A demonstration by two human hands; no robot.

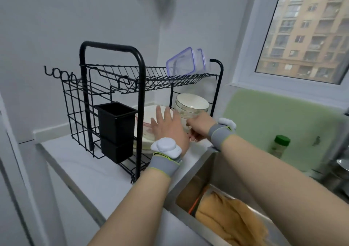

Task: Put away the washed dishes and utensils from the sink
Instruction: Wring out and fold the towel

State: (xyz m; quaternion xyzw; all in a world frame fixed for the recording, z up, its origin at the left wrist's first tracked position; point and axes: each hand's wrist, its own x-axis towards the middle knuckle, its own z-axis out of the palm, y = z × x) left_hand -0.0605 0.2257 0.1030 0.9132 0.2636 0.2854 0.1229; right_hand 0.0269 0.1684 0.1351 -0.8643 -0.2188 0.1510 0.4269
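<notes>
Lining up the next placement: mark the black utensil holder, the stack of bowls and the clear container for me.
black utensil holder [119,126]: head view, front wall of the upper cup.
stack of bowls [192,101]: head view, inside of the top bowl.
clear container [180,62]: head view, its blue-rimmed face.

Bowls [191,105] crowd the rack [171,79] at centre frame; post [142,98] and utensil cup [116,122] bar its left; upper tier's [120,73] left half lies free.
</notes>
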